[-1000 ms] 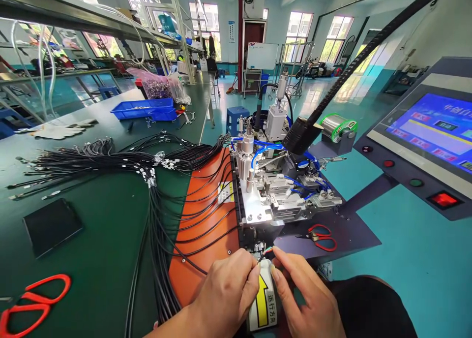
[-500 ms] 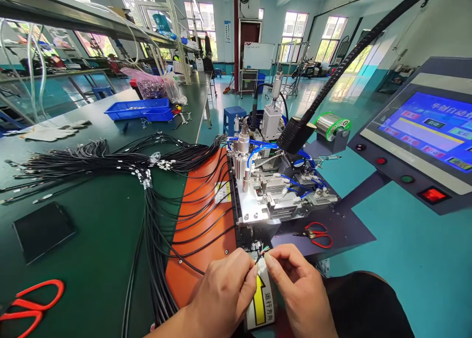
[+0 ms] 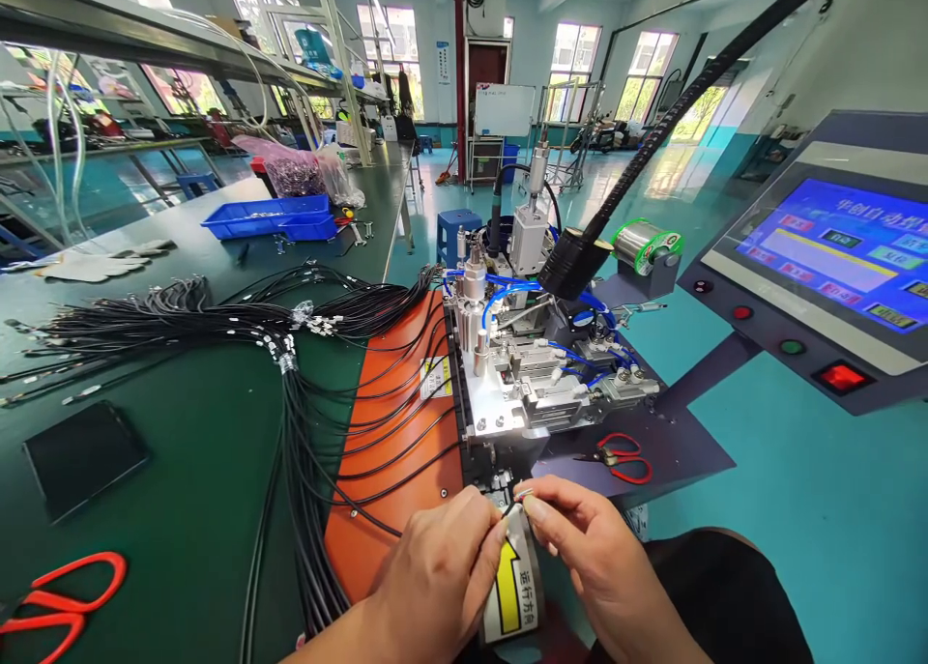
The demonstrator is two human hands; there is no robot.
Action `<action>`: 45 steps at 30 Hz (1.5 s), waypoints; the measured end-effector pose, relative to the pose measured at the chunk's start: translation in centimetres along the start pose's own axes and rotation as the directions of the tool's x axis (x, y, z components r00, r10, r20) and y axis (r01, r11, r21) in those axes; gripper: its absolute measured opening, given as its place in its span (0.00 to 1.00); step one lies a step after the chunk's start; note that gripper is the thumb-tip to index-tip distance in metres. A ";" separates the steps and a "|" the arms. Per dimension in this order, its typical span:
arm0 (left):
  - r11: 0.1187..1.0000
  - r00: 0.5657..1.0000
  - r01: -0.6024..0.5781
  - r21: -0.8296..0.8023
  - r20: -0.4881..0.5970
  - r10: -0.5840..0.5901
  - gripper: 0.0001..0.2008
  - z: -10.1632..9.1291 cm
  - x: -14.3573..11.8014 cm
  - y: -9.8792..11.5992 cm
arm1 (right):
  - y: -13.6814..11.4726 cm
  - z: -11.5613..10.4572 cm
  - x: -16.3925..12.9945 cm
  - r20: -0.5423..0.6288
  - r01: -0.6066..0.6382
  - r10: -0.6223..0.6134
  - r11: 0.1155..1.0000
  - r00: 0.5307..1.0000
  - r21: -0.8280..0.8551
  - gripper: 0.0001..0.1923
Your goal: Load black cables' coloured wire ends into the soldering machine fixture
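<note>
Left hand (image 3: 442, 567) and right hand (image 3: 587, 548) both pinched the stripped end of a thin black cable (image 3: 516, 502), held just in front of the soldering fixture (image 3: 522, 393), above the yellow arrow label (image 3: 513, 587), apparently to steady its fine wires. The black cable bundle (image 3: 304, 432) crossed the orange mat (image 3: 391, 471) at left; small red scissors (image 3: 620, 456) lay to the right, clear of the hands.

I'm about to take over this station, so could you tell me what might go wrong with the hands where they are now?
1. Both hands, left hand and right hand, pinch a thin cable end right at the front of the metal fixture; fingers could be caught if it moves.
2. The fine wires could probably bend or fray under the pinch.
3. The loose black cables draped across the orange mat could snag a wrist.
</note>
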State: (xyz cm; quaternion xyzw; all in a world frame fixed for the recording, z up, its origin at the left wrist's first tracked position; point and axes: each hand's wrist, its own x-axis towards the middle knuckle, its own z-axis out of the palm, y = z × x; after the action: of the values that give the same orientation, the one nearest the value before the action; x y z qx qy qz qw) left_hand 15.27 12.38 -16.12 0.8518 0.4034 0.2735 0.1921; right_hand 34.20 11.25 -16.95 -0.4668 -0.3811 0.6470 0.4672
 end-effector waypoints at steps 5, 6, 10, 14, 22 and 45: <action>1.000 1.000 -0.013 -0.004 -0.013 0.013 0.06 0.0 0.0 0.0 | -0.6 -0.2 0.0 0.020 0.042 -0.040 0.994 0.999 -0.102 0.14; 1.000 1.000 -0.016 -0.006 -0.016 0.015 0.06 0.0 0.0 0.0 | -0.6 -0.2 0.1 0.026 0.049 -0.046 0.991 0.999 -0.128 0.14; 1.000 0.999 -0.021 -0.019 -0.028 0.021 0.06 0.0 0.0 0.0 | -0.8 -0.5 0.2 0.034 0.058 -0.052 0.978 0.998 -0.199 0.14; 0.999 0.999 -0.022 -0.026 -0.034 0.021 0.07 -0.1 0.1 0.0 | -0.9 -0.6 0.2 0.029 0.074 -0.068 0.961 0.997 -0.265 0.14; 0.999 1.000 -0.024 -0.030 -0.017 0.023 0.08 0.2 0.0 -0.1 | -1.5 -0.7 0.3 0.049 0.125 -0.115 0.913 0.992 -0.388 0.14; 0.988 0.985 -0.144 0.058 -0.082 0.149 0.08 0.3 0.2 -0.1 | -1.2 0.5 -0.6 -0.030 0.209 -0.326 0.672 0.945 -0.710 0.10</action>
State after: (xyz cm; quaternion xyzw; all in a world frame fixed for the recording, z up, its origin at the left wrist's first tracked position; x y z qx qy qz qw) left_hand 15.52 12.58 -16.33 0.8713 0.3544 0.3129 0.1315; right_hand 34.13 10.95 -15.57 -0.5955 -0.6239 0.3411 0.3740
